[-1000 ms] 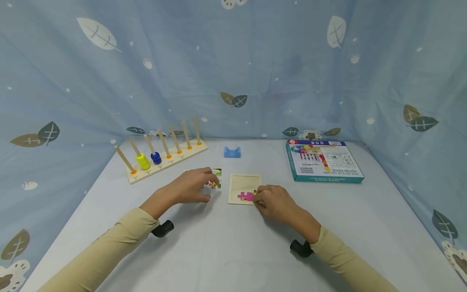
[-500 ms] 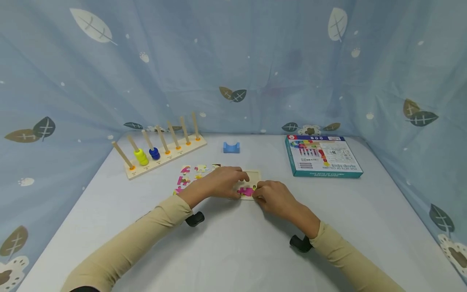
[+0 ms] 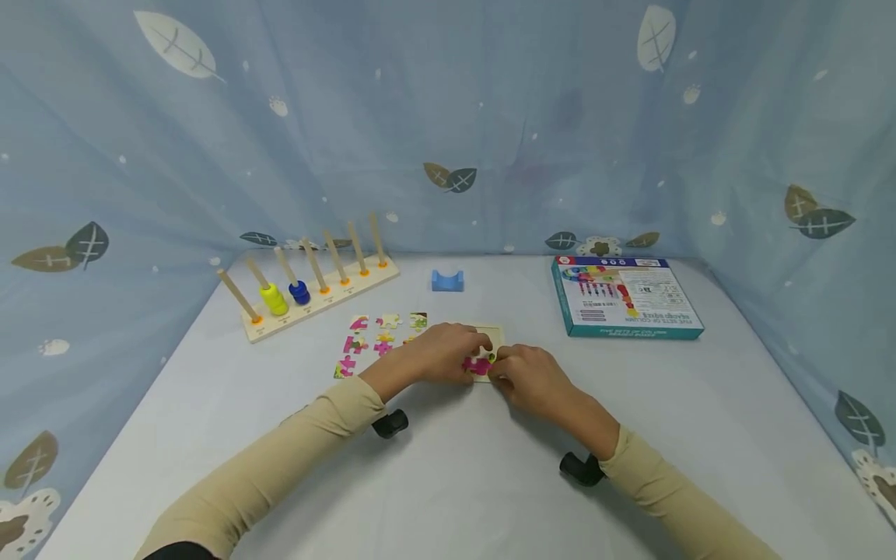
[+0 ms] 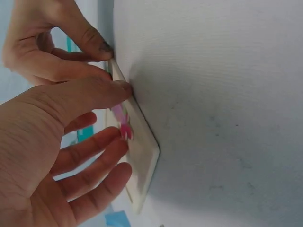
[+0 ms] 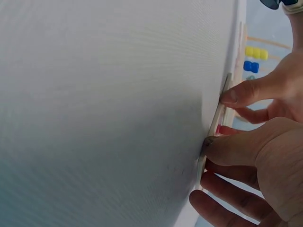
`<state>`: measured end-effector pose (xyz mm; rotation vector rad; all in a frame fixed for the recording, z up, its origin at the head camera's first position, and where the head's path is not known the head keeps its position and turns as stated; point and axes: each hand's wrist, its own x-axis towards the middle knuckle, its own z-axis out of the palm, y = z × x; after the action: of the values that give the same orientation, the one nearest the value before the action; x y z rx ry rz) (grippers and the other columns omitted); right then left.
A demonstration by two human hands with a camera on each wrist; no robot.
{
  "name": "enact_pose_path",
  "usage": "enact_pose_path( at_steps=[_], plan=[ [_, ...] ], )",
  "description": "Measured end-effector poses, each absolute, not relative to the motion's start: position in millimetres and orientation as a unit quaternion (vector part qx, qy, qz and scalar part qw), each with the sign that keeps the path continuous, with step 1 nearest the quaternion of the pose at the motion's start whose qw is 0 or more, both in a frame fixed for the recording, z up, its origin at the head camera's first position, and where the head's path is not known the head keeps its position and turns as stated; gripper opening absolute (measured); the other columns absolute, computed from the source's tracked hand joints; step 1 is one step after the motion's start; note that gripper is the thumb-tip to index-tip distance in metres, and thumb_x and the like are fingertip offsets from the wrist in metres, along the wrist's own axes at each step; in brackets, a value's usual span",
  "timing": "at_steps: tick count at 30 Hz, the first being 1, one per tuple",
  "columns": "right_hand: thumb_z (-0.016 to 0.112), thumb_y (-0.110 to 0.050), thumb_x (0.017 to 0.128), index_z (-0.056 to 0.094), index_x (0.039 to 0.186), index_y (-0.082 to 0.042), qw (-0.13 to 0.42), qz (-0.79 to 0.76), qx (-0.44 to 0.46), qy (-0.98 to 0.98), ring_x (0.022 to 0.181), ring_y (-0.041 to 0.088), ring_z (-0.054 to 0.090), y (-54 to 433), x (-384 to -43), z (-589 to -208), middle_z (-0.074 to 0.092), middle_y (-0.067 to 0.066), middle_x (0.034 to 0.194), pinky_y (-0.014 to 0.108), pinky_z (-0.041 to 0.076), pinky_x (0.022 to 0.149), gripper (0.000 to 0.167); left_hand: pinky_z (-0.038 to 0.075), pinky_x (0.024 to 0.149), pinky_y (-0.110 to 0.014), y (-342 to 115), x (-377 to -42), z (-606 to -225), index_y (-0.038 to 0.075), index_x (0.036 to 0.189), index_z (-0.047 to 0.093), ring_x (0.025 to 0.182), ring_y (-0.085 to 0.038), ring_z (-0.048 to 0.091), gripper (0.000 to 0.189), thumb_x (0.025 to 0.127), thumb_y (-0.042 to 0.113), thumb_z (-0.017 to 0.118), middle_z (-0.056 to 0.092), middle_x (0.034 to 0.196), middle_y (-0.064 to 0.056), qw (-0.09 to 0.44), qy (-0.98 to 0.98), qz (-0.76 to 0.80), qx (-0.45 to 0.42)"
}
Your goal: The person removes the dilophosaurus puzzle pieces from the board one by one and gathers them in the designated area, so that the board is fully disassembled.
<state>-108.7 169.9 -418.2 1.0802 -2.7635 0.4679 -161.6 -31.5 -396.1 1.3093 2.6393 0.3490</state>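
Note:
A shallow wooden puzzle tray (image 3: 495, 336) lies on the table, with pink jigsaw pieces (image 3: 479, 365) along its near side. My left hand (image 3: 446, 352) reaches over the tray from the left. Its thumb (image 4: 111, 94) is against the near rim and its other fingers curve over the pink pieces. From the right, my right hand (image 3: 533, 377) pinches the tray's near right corner, its thumb (image 5: 229, 150) on the outer edge. The two hands are close together and hide much of the tray. Left of it lie loose jigsaw pieces (image 3: 385, 342), laid out in rows.
Behind the loose pieces stands a wooden peg board (image 3: 315, 307) with yellow rings (image 3: 274, 299) and blue rings (image 3: 299, 292). A small blue block (image 3: 447, 281) sits beyond the tray. At the back right lies a flat toy box (image 3: 626, 299).
My left hand has moved right, from over the loose pieces onto the tray, and those pieces now show. My right hand stays at the tray's near right corner.

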Motion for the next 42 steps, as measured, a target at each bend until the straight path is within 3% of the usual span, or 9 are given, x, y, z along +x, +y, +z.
enact_pose_path(
  at_steps=[5, 16, 29, 42],
  plan=[
    [0.084, -0.008, 0.079, 0.081, 0.087, -0.012, 0.074, 0.154, 0.363, -0.916, 0.075, 0.016, 0.062, 170.0, -110.4, -415.9, 0.068, -0.001, 0.084, 0.030, 0.053, 0.068, 0.010, 0.047, 0.072, -0.028, -29.8, -163.6, -392.8, 0.010, 0.120, 0.067, 0.082, -0.011, 0.057, 0.043, 0.080, 0.018, 0.081, 0.065, 0.094, 0.001, 0.097, 0.893, 0.109, 0.426],
    [0.083, -0.009, 0.080, 0.081, 0.088, -0.012, 0.076, 0.147, 0.359, -0.918, 0.072, 0.014, 0.060, 168.5, -108.3, -416.4, 0.067, -0.002, 0.083, 0.030, 0.052, 0.066, 0.009, 0.047, 0.070, -0.027, -30.4, -162.7, -394.2, 0.015, 0.104, 0.073, 0.081, -0.010, 0.055, 0.029, 0.078, 0.022, 0.085, 0.061, 0.092, 0.004, 0.076, 0.888, 0.110, 0.440],
    [0.083, -0.007, 0.079, 0.080, 0.088, -0.011, 0.085, 0.149, 0.361, -0.917, 0.071, 0.015, 0.060, 168.8, -110.1, -415.7, 0.068, -0.001, 0.083, 0.030, 0.052, 0.065, 0.010, 0.049, 0.074, -0.027, -37.0, -165.4, -395.1, 0.015, 0.108, 0.075, 0.085, -0.009, 0.058, 0.027, 0.083, 0.024, 0.081, 0.064, 0.096, 0.004, 0.068, 0.883, 0.130, 0.445],
    [0.082, -0.006, 0.080, 0.080, 0.086, -0.012, 0.085, 0.144, 0.359, -0.918, 0.070, 0.014, 0.059, 169.2, -108.3, -418.0, 0.066, -0.002, 0.080, 0.029, 0.051, 0.063, 0.009, 0.049, 0.074, -0.028, -37.2, -161.2, -395.1, 0.014, 0.109, 0.072, 0.086, -0.011, 0.057, 0.030, 0.082, 0.023, 0.081, 0.063, 0.099, 0.003, 0.044, 0.888, 0.121, 0.442]
  ],
)
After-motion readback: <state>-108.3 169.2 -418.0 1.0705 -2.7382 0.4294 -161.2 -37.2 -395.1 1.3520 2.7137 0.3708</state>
